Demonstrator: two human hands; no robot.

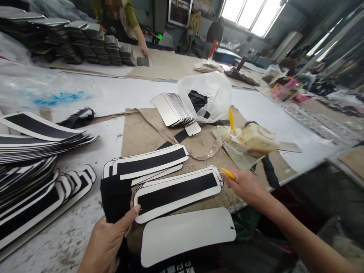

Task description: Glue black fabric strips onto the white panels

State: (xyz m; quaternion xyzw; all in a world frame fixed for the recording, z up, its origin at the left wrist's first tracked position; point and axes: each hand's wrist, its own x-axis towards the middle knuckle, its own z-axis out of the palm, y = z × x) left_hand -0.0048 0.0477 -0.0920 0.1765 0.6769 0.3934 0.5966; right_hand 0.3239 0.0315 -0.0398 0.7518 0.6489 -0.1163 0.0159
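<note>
My left hand [106, 237] pinches the left end of a long white panel with a black middle [179, 193], its thumb on top. This panel lies on a few similar ones. A black cloth piece [115, 197] lies by the left fingers; whether they hold it too, I cannot tell. My right hand [241, 184] grips a slim yellow tool [229, 174] at the panels' right end; the tool's far part is hidden by the fingers. Behind is another stack of black-centred panels [153, 161]. A plain white panel [187, 235] lies nearest me.
Stacked panels [42, 201] fill the left side. Ahead are small white plates [170, 110], a plastic bag [218, 91] with black pieces, and a stained glue container [258, 140] with a yellow handle [231, 119]. A co-worker's hand [145, 51] touches dark pieces across the table.
</note>
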